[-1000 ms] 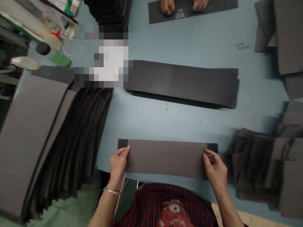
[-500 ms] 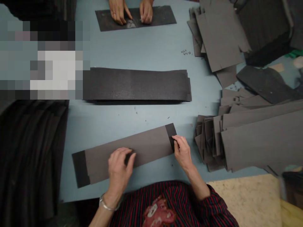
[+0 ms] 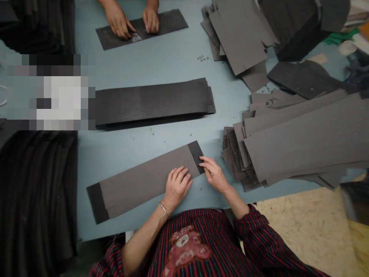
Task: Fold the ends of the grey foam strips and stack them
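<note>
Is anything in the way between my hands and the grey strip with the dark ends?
Nothing visible. Your left hand rests on the grey strip, and your right hand's fingertips are at its dark right end. The black stack lies beyond the strip, not between.

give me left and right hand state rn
Left hand: open, resting on the grey strip.
Right hand: fingertips at the strip's dark end; grip can't be told.

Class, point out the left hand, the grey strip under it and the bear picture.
Left hand point(image 3: 175, 189): head view, back of hand.
Grey strip point(image 3: 144, 182): head view, middle.
Bear picture point(image 3: 196, 252): head view, pink body.
</note>
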Demonstrator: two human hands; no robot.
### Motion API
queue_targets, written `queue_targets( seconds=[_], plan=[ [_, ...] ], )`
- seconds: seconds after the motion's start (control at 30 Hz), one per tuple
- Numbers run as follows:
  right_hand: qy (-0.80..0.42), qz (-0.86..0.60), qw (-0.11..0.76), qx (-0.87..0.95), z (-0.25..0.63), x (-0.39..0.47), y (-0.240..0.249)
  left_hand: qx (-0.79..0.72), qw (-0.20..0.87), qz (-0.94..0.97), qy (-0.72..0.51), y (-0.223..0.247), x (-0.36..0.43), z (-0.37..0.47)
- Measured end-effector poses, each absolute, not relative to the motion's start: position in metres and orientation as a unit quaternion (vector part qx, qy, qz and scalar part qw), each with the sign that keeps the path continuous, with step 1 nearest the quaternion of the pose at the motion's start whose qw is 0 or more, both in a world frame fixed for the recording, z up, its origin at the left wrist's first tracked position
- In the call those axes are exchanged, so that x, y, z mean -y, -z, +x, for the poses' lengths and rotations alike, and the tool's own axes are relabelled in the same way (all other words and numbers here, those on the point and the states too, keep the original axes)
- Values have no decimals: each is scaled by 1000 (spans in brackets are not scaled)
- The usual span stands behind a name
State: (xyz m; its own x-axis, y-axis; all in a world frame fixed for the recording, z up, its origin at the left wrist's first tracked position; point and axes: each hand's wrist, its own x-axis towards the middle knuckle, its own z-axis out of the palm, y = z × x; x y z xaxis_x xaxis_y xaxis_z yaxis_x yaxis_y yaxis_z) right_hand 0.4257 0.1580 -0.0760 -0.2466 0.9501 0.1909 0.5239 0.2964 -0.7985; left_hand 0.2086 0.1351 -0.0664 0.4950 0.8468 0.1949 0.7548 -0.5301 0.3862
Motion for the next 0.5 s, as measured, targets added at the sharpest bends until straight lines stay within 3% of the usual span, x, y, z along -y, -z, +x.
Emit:
queue_targets(
  seconds=[0.5],
  plan=[
    [-277,-476,335,764,430,-155,83,-447,39,868,-214,71,-132,221]
  ],
)
